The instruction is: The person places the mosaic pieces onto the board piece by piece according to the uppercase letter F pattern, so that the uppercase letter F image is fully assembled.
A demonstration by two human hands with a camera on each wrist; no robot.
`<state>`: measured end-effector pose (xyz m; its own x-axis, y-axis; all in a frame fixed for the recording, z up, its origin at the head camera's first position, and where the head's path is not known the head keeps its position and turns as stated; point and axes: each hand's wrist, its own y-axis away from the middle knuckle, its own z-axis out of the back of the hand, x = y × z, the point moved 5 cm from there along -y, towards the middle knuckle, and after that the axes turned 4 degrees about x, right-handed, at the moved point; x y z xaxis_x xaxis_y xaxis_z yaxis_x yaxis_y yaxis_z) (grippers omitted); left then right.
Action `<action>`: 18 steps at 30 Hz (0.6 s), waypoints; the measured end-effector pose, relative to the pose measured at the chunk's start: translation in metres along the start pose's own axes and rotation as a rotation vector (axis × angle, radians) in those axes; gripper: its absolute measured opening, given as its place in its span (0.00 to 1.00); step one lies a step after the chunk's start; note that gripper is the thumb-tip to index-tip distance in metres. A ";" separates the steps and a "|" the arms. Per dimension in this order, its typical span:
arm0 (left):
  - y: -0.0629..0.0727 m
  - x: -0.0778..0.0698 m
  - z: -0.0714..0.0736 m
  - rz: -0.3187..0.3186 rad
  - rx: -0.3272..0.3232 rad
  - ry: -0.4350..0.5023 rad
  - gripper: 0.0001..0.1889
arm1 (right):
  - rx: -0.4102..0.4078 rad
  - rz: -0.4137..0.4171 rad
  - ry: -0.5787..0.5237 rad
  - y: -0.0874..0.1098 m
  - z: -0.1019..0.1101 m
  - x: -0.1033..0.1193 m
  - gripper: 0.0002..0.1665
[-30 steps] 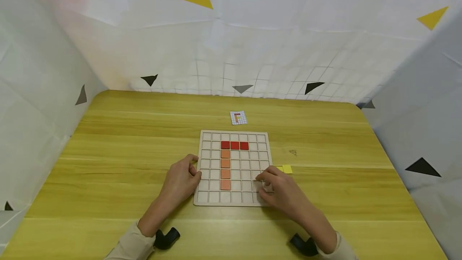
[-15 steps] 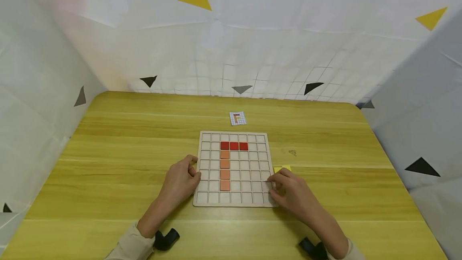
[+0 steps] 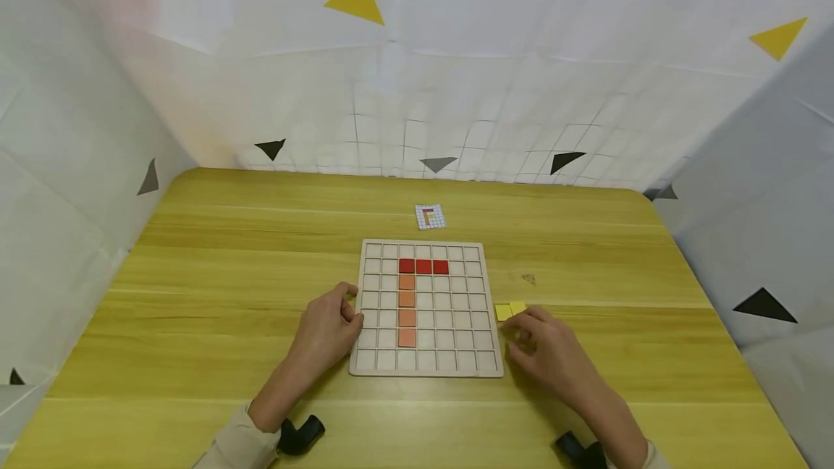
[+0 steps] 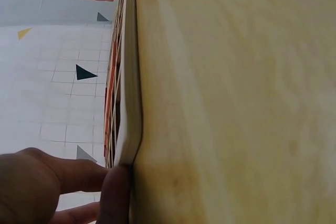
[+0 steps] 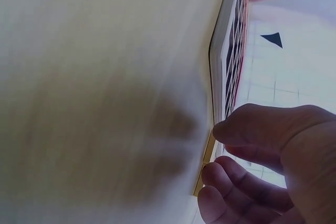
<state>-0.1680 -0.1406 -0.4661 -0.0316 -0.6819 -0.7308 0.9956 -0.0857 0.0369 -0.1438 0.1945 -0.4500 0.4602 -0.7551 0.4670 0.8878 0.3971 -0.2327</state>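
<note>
A pale wooden grid board [image 3: 456,342] lies flat on the table. Three red tiles [image 3: 423,266] fill a row near its top, and a column of several orange tiles [image 3: 407,299] runs down from the row's left end. My left hand [image 3: 326,328] touches the board's left edge with thumb and forefinger. In the left wrist view, the thumb [image 4: 114,195] lies against the board's side. Off the right edge, my right hand [image 3: 554,346] hovers with loosely bent fingers beside two yellow tiles [image 3: 503,313], partly covering them in the head view. No tile shows between its fingers.
A small card [image 3: 430,216] with a printed coloured grid pattern lies behind the board on the wooden table [image 3: 228,252]. White sheets [image 3: 456,42] with triangle patches stand around the back and sides. Black curved pieces [image 3: 301,435] sit at both wrists.
My right hand has moved rightward off the board's right part to the near side of the yellow tiles. The left hand has stayed at the board's left edge.
</note>
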 end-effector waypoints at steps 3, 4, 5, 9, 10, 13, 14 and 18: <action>0.000 0.000 0.000 0.003 0.002 0.000 0.18 | 0.002 -0.019 0.010 0.000 0.001 -0.004 0.19; 0.000 0.000 0.000 0.003 0.001 -0.002 0.18 | 0.001 -0.027 0.020 0.000 0.001 -0.005 0.19; 0.000 0.000 0.000 0.004 0.000 -0.002 0.18 | -0.001 -0.033 0.029 0.000 0.002 -0.006 0.19; 0.000 0.000 0.000 0.006 0.000 -0.005 0.18 | -0.020 -0.042 0.073 -0.002 0.004 -0.011 0.21; 0.000 0.001 -0.001 0.007 0.000 -0.006 0.18 | -0.027 -0.044 0.083 -0.002 0.004 -0.012 0.22; -0.001 0.001 -0.001 0.012 0.001 -0.004 0.18 | -0.041 -0.049 0.100 -0.004 0.007 -0.015 0.27; -0.001 0.001 -0.001 0.014 0.002 -0.003 0.18 | -0.042 -0.052 0.103 -0.004 0.007 -0.016 0.28; -0.001 0.002 -0.001 0.013 -0.001 -0.002 0.18 | -0.042 -0.055 0.109 -0.007 0.008 -0.020 0.30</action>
<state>-0.1688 -0.1406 -0.4682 -0.0192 -0.6842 -0.7290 0.9961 -0.0763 0.0453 -0.1590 0.2112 -0.4505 0.4070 -0.8283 0.3850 0.9103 0.3331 -0.2456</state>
